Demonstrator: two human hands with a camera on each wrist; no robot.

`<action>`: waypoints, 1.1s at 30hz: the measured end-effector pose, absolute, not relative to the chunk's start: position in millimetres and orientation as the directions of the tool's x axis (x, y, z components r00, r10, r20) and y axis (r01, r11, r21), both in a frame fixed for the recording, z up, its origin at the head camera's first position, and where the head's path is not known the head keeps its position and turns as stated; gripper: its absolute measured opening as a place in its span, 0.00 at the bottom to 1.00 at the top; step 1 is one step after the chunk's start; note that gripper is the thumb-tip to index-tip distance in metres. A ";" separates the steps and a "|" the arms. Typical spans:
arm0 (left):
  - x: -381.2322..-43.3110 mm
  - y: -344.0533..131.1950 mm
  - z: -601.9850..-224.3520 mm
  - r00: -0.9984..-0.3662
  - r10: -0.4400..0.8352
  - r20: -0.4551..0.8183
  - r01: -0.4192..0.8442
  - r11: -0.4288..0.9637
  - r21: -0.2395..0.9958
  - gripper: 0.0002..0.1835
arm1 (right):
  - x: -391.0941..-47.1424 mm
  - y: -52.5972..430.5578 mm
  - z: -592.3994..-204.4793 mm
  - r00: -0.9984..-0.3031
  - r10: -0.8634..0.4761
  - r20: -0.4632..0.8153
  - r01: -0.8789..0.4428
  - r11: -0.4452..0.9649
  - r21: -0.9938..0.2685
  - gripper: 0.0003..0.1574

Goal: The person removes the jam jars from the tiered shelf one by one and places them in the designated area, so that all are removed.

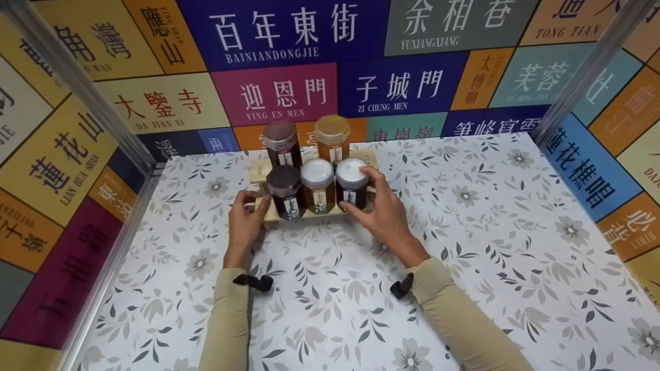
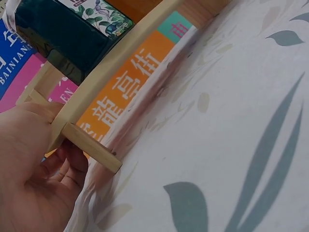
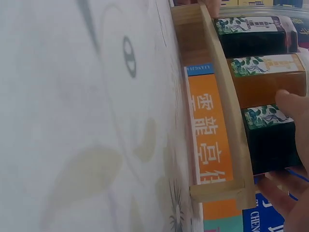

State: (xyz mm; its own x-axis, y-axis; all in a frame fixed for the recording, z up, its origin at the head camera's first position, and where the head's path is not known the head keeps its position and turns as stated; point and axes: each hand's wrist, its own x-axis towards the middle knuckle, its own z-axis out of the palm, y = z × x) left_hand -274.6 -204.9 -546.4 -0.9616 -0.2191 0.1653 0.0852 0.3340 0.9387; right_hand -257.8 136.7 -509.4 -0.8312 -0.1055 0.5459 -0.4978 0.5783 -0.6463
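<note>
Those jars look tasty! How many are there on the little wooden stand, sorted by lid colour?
Dark-lidded jars: 2
White-lidded jars: 2
Yellow-lidded jar: 1
Total: 5 jars

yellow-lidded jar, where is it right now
In the head view, the yellow-lidded jar stands in the back row, right of the dark jar there and behind two white-lidded jars.
</note>
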 end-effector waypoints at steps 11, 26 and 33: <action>-275.0 -206.1 -550.8 -0.957 -0.229 0.178 0.102 0.308 0.946 0.17 | -253.7 143.5 -504.2 -0.837 -0.090 0.539 -0.484 0.580 -0.655 0.55; -276.2 -204.5 -547.1 -0.958 -0.224 0.178 0.099 0.324 0.941 0.18 | -269.0 197.1 -504.3 -0.812 0.077 0.579 -0.434 0.584 -0.686 0.53; -275.2 -205.2 -547.6 -0.959 -0.231 0.166 0.083 0.331 0.940 0.18 | -277.9 221.5 -509.5 -0.868 0.108 0.484 -0.355 0.545 -0.759 0.56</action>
